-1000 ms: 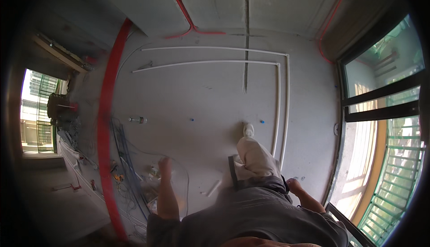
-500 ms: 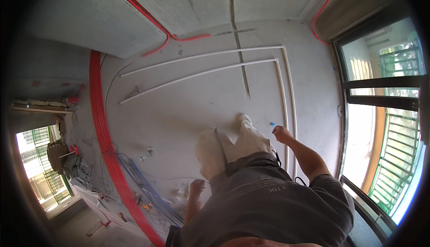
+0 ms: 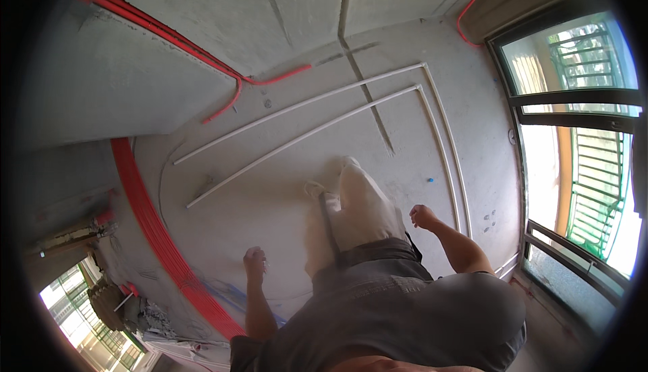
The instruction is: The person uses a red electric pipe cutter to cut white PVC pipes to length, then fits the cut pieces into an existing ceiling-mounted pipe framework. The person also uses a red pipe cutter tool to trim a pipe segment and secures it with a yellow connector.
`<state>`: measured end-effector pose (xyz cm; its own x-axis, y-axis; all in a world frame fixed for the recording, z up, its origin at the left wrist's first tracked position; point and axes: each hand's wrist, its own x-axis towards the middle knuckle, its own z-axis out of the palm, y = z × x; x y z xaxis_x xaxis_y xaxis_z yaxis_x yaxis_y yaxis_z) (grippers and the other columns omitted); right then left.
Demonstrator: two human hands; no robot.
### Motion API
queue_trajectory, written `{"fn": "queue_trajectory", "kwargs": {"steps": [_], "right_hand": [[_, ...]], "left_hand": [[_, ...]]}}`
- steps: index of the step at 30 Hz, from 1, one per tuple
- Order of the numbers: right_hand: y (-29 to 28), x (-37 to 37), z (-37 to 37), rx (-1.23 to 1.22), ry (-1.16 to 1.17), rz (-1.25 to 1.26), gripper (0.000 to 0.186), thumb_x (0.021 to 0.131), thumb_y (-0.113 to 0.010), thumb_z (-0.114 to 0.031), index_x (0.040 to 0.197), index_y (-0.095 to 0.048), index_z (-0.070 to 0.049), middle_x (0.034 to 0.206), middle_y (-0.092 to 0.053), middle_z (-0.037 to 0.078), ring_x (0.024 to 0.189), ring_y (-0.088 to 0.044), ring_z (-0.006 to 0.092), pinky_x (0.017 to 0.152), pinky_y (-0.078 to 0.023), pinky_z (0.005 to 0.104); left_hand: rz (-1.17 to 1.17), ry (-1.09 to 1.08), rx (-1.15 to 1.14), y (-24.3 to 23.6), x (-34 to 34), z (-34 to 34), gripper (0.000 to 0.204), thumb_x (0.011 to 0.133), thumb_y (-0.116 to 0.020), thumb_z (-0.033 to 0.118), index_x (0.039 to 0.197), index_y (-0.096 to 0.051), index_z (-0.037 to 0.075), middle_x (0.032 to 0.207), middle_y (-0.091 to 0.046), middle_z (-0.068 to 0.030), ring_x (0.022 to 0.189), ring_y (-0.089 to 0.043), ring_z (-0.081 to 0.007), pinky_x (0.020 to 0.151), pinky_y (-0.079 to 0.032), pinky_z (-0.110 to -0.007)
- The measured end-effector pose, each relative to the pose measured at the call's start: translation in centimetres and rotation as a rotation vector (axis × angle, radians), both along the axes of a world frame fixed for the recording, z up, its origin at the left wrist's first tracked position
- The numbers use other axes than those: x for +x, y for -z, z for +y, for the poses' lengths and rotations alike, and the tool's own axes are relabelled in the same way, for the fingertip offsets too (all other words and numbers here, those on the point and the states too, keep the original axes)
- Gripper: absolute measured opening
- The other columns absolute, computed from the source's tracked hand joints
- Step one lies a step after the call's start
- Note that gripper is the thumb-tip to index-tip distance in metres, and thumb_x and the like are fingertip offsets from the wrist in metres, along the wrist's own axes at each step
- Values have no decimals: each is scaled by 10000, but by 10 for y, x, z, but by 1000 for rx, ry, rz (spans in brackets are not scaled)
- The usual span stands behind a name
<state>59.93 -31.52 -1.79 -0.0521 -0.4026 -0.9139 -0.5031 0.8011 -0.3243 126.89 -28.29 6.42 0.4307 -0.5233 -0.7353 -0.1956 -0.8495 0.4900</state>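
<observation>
My left hand hangs beside my left leg, its fingers loosely curled and a little blurred; what they hold, if anything, is unclear. My right hand is by my right thigh with curled fingers, and I cannot make out whether anything is inside. Below me is the grey concrete floor. Two white pipe runs lie on it, each turning a corner to my right. A small blue object lies just beyond my right hand, near the inner pipe.
A band of red conduits runs down my left, with blue tubing and wires beside it. Red conduit climbs the wall ahead. A dark-framed glazed door is at the right. Piled materials stand near the left opening.
My view has swung, bringing the red band lower-left and the pipes more slanted. My legs have moved forward. My left hand has risen in view; my right hand stays beside my leg.
</observation>
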Motion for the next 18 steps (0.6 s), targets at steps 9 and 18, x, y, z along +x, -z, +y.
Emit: {"fn": "queue_trajectory", "kwargs": {"steps": [9, 18], "right_hand": [[175, 107, -166, -285, -352, -183, 171, 959, -589, -146, 933, -687, -8, 769, -701, 85, 653, -687, 203, 591, -569, 359], [490, 211, -386, -270, 108, 45, 216, 894, -686, -129, 1060, -666, 7, 890, -696, 99, 767, -728, 227, 679, -589, 382]], "left_hand": [[-263, 479, -36, 183, 81, -210, 373, 928, -618, 182, 1213, -689, -49, 1102, -723, -214, 975, -699, -331, 868, -547, -442], [-475, 1014, 34, 593, 108, -434, 601, 911, -576, -1, 1504, -475, 4, 1517, -496, -228, 1380, -513, -403, 1142, -457, -469]]}}
